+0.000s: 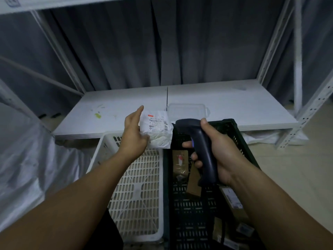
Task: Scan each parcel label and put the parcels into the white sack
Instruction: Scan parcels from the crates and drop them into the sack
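Head view, left hand: left hand (134, 131) was up at 12 o'clock of the white crate, fingers (139, 110) clenched around the left edge of a white parcel (158, 130), thumb under it.
Head view, parcel: small white poly bag, held in the air over the seam between the two crates; label (157, 122) faced up toward the camera, barcode visible, print too small to read.
Head view, right hand: right hand (214, 150) was at 3 o'clock of the parcel, fingers wrapped tight on the grip of a dark scanner (200, 143), index finger on the trigger area.
Head view, scanner: head pointed toward 9 o'clock, just beside the parcel's right edge; touching or not, cannot tell.
Head view, white crate: slotted white crate (137, 195) sat at 6 o'clock of the left hand.
Head view, black crate: black crate (191, 213) was touching the white one on its 3 o'clock side, holding brown parcels (193, 183).
Head view, shelf: low white shelf (225, 103) lay at 12 o'clock of both crates, a clear plastic lid (187, 110) on it.
Head view, sack: white sack (23, 159) hung at 9 o'clock, well apart from the held parcel.
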